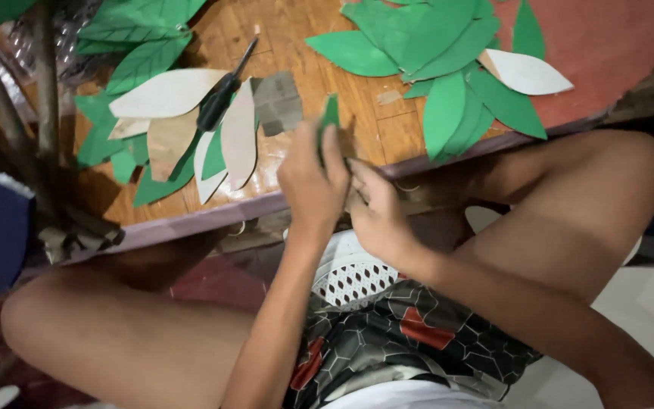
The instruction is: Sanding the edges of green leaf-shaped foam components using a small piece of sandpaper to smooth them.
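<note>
My left hand and my right hand meet at the front edge of a low wooden table. Between their fingers is a small green paper leaf, held upright and blurred. The left hand's fingers wrap its stem end. My right hand pinches beside it from below, and what its fingers touch is partly hidden. A piece of brown card lies on the table just left of the held leaf.
Green paper leaves are heaped at the back right, others with pale cream undersides at the left. A black-handled tool lies among them. A white perforated plastic stool is under me. Dark branches stand at the far left.
</note>
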